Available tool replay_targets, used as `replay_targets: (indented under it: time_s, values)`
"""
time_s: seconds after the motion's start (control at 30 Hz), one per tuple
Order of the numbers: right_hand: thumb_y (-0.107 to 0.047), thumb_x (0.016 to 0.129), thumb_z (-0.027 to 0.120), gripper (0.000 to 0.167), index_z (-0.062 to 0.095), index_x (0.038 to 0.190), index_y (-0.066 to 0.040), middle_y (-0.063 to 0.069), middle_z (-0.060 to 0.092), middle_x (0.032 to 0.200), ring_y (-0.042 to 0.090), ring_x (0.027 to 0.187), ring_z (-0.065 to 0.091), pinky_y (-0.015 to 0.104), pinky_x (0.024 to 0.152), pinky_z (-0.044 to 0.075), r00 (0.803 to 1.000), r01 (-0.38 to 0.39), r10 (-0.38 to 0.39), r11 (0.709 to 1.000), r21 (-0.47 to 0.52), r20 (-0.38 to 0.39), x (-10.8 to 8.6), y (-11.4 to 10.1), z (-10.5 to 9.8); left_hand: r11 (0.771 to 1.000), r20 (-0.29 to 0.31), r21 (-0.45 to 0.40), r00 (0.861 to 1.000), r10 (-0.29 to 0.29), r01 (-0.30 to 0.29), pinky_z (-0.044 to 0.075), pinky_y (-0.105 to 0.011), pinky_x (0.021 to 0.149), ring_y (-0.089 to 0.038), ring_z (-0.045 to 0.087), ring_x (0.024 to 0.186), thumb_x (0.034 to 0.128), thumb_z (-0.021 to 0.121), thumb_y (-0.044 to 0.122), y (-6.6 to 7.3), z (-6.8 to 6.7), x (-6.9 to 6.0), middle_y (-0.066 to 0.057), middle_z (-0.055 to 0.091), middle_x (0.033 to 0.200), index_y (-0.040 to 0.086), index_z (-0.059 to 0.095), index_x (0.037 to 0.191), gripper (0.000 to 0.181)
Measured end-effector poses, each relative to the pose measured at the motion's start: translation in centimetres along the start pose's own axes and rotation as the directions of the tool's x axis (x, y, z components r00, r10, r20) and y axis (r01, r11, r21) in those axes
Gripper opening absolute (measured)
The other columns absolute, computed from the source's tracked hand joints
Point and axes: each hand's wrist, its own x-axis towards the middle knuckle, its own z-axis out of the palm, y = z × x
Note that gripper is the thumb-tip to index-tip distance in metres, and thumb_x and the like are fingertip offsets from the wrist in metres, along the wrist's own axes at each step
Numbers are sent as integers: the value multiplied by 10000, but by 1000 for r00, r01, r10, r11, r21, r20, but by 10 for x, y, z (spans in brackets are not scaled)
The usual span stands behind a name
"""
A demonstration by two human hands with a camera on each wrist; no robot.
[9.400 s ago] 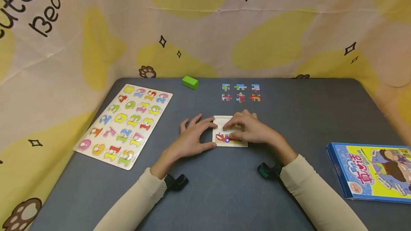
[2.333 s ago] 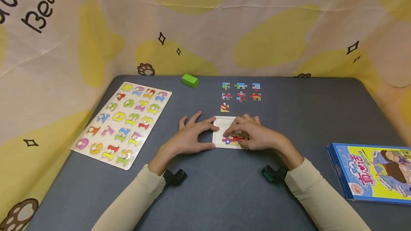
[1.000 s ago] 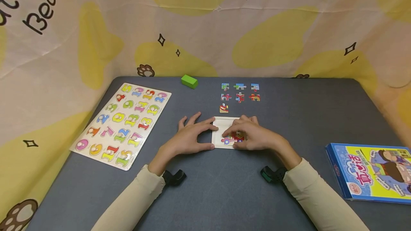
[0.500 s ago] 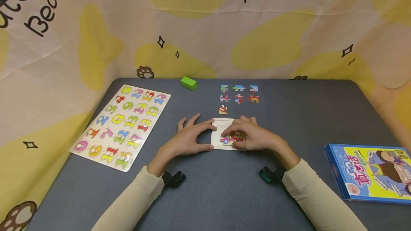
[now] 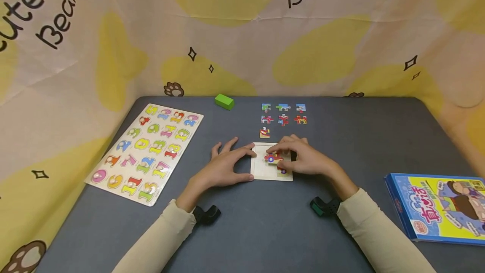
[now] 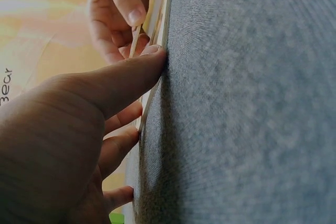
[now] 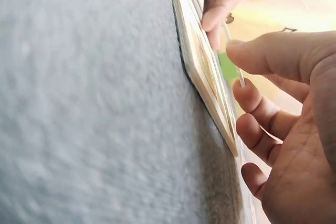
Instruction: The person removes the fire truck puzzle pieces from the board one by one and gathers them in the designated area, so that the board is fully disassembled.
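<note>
A jigsaw piece (image 5: 272,159) with a red and blue vehicle picture is pinched between the thumb and fingers of my right hand (image 5: 306,156). In the right wrist view that thin piece (image 7: 241,77) is held on edge, raised off the white puzzle tray (image 5: 259,171). Another piece (image 5: 282,172) lies in the tray's lower right, partly hidden by my right hand. My left hand (image 5: 223,167) rests at the tray's left side, fingers spread, with thumb and index tip touching its edge. In the left wrist view the thumb (image 6: 149,53) presses on the near edge.
Several loose jigsaw pieces (image 5: 283,120) lie in rows beyond the tray. A number board (image 5: 149,151) is at the left, a green block (image 5: 224,101) at the back, and a blue and yellow box (image 5: 439,207) at the right. A printed cloth (image 5: 242,41) hangs behind the table.
My right hand has lifted the vehicle piece up from the tray's bottom row. Since the oldest frame, one piece has been added as a third row beyond the tray. My left hand stays put.
</note>
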Motion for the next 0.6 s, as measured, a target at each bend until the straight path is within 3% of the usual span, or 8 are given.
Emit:
replay_targets:
  time_s: [0.43, 0.6]
  values:
    - [-127, 912, 730, 428, 692, 1324, -236, -6, 639, 1063, 204, 1012, 462, 460, 857, 217, 991, -119, 122, 991, 54, -51, -3, 17, -11, 1000, 0, -4, 1000, 4, -4, -24, -718, 1174, -385, 118, 1588, 876, 789, 436, 0, 0, 1, 86, 376, 1644, 292, 596, 1354, 535]
    - [-119, 921, 735, 419, 689, 1322, -232, 8, 613, 1049, 224, 1002, 461, 445, 861, 233, 990, -129, 132, 990, 48, -56, -1, 23, -17, 1000, -1, -4, 1000, 0, 0, -27, -718, 1175, -383, 110, 1590, 876, 792, 428, 1, 0, 0, 84, 367, 1649, 286, 600, 1354, 534]
